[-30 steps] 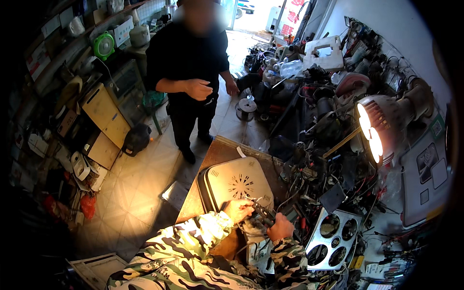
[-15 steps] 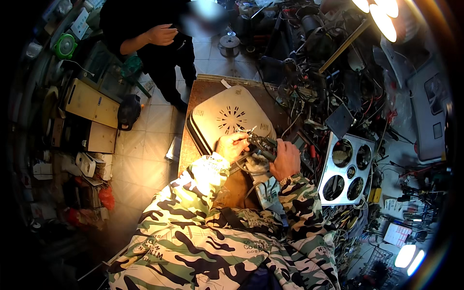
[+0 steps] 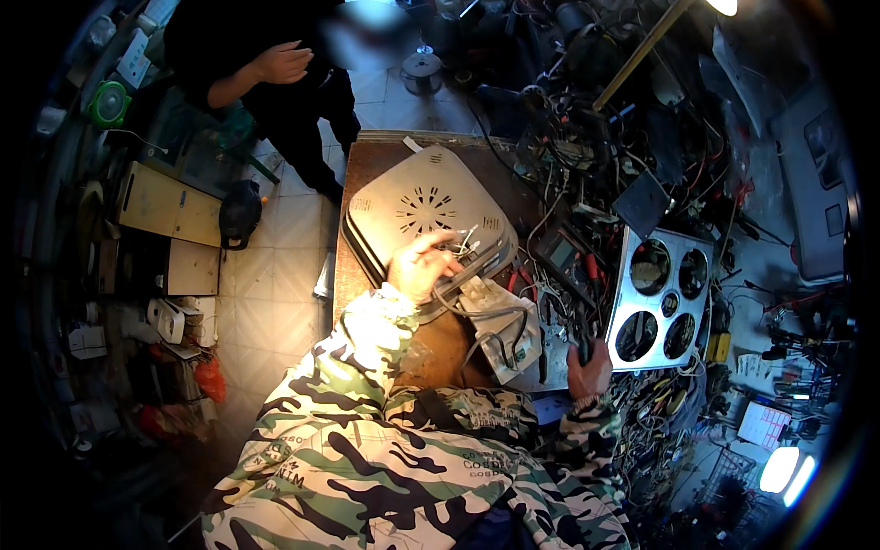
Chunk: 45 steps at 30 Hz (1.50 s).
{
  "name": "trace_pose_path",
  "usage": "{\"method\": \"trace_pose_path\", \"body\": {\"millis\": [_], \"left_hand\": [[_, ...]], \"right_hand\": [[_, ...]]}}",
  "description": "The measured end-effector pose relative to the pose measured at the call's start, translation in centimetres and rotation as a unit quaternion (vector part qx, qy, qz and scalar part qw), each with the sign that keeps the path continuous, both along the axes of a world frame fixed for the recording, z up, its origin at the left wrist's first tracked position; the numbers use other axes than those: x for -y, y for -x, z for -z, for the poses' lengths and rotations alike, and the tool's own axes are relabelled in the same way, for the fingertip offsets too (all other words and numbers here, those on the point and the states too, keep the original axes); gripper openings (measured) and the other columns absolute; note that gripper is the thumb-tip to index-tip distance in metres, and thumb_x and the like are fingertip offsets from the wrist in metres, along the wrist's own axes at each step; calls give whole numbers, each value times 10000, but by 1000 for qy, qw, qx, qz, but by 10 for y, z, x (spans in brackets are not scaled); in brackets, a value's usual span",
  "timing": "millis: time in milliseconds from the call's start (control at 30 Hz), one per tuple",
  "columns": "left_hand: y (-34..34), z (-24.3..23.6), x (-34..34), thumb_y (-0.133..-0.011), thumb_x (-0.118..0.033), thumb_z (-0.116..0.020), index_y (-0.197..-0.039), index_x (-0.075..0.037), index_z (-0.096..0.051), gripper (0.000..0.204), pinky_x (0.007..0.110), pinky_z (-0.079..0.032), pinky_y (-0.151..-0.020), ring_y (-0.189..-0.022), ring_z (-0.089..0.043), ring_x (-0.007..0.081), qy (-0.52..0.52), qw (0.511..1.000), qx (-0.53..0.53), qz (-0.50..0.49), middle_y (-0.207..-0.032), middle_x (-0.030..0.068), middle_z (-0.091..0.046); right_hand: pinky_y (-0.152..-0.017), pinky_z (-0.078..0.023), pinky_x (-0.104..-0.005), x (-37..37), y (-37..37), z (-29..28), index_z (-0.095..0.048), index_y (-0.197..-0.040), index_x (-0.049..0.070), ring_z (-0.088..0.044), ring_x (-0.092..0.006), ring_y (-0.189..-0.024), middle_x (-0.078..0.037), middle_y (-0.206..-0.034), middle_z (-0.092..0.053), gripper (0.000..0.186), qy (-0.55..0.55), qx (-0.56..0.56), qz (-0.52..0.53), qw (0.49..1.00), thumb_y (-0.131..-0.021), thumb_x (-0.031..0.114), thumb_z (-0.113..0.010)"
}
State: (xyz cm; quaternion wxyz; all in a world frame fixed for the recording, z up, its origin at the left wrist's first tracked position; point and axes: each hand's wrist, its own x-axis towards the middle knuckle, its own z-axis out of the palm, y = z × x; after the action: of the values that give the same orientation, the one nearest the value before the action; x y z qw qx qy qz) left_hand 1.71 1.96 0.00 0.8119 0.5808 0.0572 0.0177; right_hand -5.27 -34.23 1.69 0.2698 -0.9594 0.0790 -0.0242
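A cream-coloured square appliance housing (image 3: 376,220), with a round pattern of vent slots, lies slanted on the wooden bench. Over its near edge, my left hand (image 3: 423,268) pinches thin pale wires (image 3: 469,242) at the end of a grey cord (image 3: 500,313). The cord loops down past a whitish flat piece (image 3: 502,335) beside the housing. Away to the right, my right hand (image 3: 589,371) is closed around a dark-handled tool (image 3: 583,341) that looks like pliers; its jaws are hard to make out.
Hand tools, some with red handles (image 3: 592,267), lie right of the housing. A silver panel with round holes (image 3: 662,300) stands beyond them. Tangled cables and parts crowd the far right. Across the bench (image 3: 367,156) stands another person (image 3: 275,69), one hand raised.
My right hand has drawn back from the wires, moving right and nearer to me with the tool. The left hand stays near the wire ends, now uncovered. The view has shifted slightly.
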Motion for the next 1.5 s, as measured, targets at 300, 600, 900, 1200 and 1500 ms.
{"method": "trace_pose_path", "body": {"millis": [300, 600, 900, 1200, 1500], "left_hand": [[106, 14, -63, -921, -33, -607, -1063, 73, -646, 181, 250, -500, -578, -625, -617, 129, -148, 984, -85, -60, -828, 121, -698], [180, 57, 14, -896, -95, -688, -1086, 34, -662, 231, 219, -454, -614, -647, -511, 50, -228, 924, -247, 185, -813, 24, -666], [147, 19, 67, -915, -146, -702, -1293, 10, -546, 438, 263, -492, -736, -788, -589, 91, -220, 896, -247, 296, -880, 34, -648], [155, 52, 78, -1001, -215, -552, -1058, -9, -675, 246, 320, -511, -774, -812, -651, 175, -249, 886, -230, 317, -862, 73, -694], [160, 21, 87, -996, -155, -540, -1055, -13, -656, 193, 363, -524, -790, -896, -678, 296, -243, 900, -73, 355, -957, 145, -690]], "right_hand": [[-915, -454, -532, 243, 191, 99, -519, -1240, -94, -562, -478, -1051, -307, -1134, -588, 921, 262, -29, 367, 892, -740, 659, -696], [-1003, -448, -516, 307, 163, 85, -489, -1290, -21, -523, -467, -1204, -319, -1291, -536, 1050, 231, -243, 514, 790, -642, 776, -710], [-987, -437, -521, 359, 189, 136, -513, -1329, 22, -517, -442, -1191, -278, -1261, -551, 1020, 306, -108, 420, 848, -650, 752, -725], [-988, -440, -508, 358, 194, 121, -496, -1329, -32, -507, -460, -1188, -283, -1266, -541, 977, 328, -108, 309, 886, -676, 633, -789], [-766, -539, -432, 103, 95, 31, -670, -1045, -11, -680, -358, -878, -190, -960, -693, 308, -61, -108, -31, 992, -822, 186, -750]]}}
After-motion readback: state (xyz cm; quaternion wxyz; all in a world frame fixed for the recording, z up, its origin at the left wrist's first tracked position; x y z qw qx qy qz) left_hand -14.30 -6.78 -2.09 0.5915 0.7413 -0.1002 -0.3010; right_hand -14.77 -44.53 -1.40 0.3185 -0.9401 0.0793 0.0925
